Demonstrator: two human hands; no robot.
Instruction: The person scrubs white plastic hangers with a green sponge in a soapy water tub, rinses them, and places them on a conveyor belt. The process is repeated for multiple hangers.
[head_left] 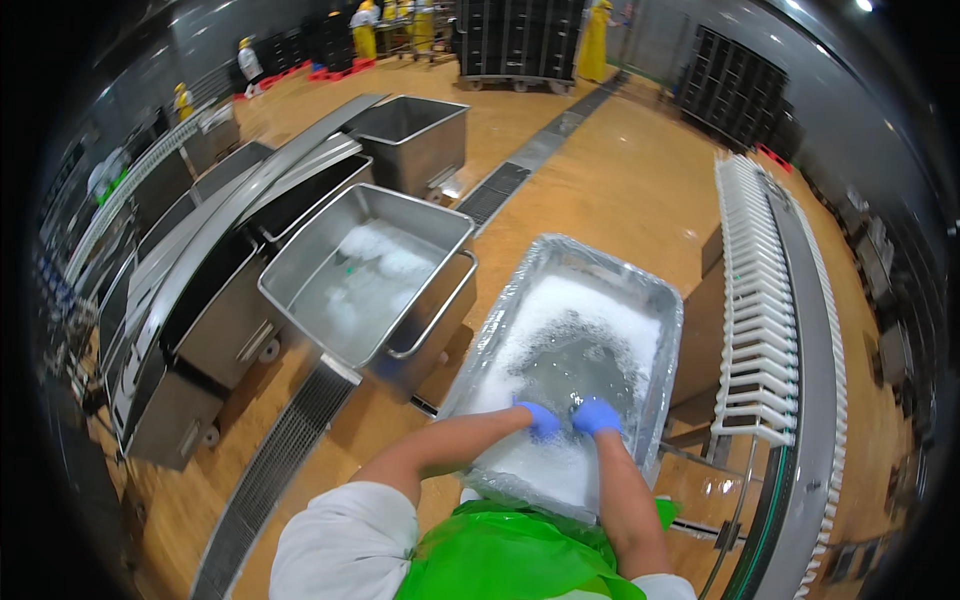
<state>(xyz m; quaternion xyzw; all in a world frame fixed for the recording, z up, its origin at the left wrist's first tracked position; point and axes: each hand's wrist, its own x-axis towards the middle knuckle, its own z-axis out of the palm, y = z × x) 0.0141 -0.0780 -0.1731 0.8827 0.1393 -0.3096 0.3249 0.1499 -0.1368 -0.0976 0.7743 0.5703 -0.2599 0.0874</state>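
Both of my hands, in blue gloves, reach into a plastic-lined metal tub (671,330) of soapy water right in front of me. White foam (510,350) rings a greyish patch of open water (580,375). My left hand (541,421) dips into the suds near the tub's near side, its fingers under the surface. Close beside it, my right hand (597,415) is also at the water, fingertips hidden by water and foam. Whether either hand holds something below the surface cannot be seen.
A steel wheeled bin (420,330) with foamy water stands to the left, with more steel bins (225,320) beyond. On the right runs a conveyor with white slats (755,320). A floor drain grate (497,190) crosses the floor; stacked black crates (520,40) and people stand far off.
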